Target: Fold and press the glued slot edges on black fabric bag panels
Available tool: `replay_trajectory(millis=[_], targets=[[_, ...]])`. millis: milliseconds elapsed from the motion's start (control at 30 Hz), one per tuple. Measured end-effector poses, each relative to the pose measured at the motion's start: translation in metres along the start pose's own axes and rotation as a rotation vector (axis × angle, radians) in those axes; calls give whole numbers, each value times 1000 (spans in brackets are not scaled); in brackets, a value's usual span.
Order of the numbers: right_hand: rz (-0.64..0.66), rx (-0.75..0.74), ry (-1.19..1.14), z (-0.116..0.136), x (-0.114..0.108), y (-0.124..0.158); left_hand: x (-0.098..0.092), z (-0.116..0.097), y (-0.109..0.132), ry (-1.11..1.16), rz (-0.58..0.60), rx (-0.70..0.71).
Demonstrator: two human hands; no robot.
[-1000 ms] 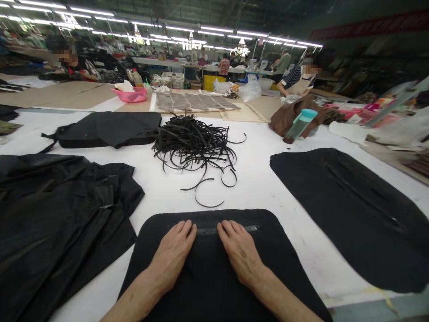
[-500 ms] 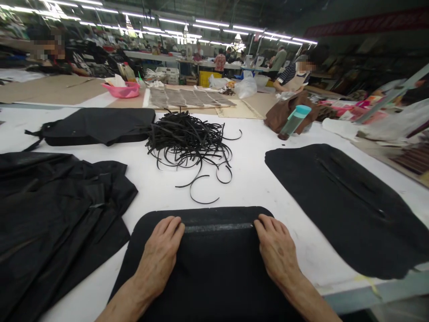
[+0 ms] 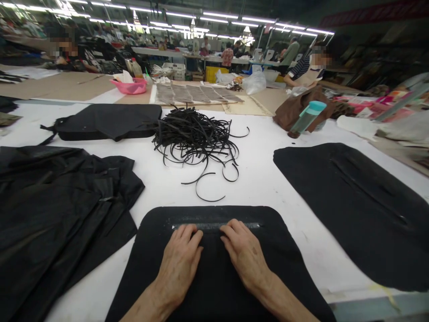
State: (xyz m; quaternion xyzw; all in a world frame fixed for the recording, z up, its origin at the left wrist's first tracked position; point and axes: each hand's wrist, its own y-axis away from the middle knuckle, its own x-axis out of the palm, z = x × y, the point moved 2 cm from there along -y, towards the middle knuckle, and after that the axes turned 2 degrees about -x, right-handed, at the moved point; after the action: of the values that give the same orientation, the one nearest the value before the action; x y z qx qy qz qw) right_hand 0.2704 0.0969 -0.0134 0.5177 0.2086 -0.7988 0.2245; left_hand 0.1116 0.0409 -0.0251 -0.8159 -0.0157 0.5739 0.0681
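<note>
head-worn view | forward and down | close above white table

Looks like a sewing workshop. Lit by rows of tube lights, filled with worktables, black strips and workers.

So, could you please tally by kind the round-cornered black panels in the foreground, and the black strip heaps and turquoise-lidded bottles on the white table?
Round-cornered black panels: 2 (near panel, right-hand panel)
Black strip heap: 1
Turquoise-lidded bottle: 1
Total: 4
</note>
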Motion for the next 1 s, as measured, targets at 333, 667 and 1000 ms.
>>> replay_trajectory(millis=[333, 667, 1000], targets=[[121, 45, -147, 10, 4, -18, 0, -3, 23, -18, -139, 2], [149, 64, -118, 11, 9, -20, 1, -2, 23, -58, -161, -28], [160, 51, -132, 15, 12, -26, 18, -1, 34, -154, -359, 176]])
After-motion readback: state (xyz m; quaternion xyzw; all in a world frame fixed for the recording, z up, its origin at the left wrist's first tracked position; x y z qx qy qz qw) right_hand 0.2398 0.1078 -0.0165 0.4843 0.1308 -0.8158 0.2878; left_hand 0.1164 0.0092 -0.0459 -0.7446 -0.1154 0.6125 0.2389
